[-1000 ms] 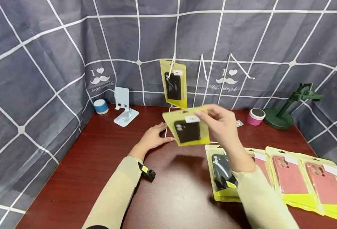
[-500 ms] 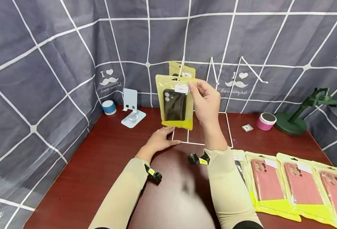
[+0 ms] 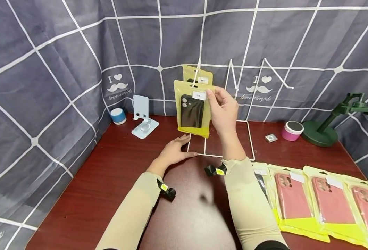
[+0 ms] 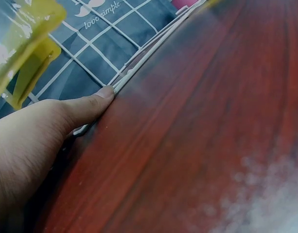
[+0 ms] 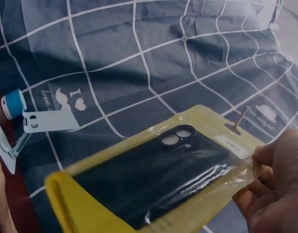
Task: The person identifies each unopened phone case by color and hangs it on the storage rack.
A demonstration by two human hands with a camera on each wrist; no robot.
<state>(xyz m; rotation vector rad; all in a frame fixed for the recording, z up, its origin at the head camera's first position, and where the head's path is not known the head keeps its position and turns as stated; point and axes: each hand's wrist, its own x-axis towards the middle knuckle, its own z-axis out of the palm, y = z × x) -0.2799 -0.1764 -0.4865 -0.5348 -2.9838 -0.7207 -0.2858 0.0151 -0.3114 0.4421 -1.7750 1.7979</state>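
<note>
My right hand [image 3: 226,113] pinches the upper right edge of a yellow clear-front bag [image 3: 184,125] holding a black phone case [image 3: 191,113]. At the bag's hang hole, the tip of a white hook [image 5: 242,118] pokes through in the right wrist view. Behind it on that hook of the white wire display rack [image 3: 251,139] hangs another yellow bag [image 3: 188,71], mostly covered. My left hand [image 3: 173,152] rests at the front left corner of the rack's base, fingers extended. In the left wrist view its thumb [image 4: 90,107] lies against the front wire.
Two more rack hooks [image 3: 277,73] stand to the right. Several bagged phone cases [image 3: 293,198], mostly pink, lie overlapping at front right. Along the back are a blue speaker [image 3: 118,116], a phone stand [image 3: 141,111], a pink speaker [image 3: 291,131], a small square gadget [image 3: 270,138] and a green stand [image 3: 321,133].
My right hand has lifted the bag up and left from over the table to the left hook, whose tip now meets its hole. My left hand has stayed at the rack's base.
</note>
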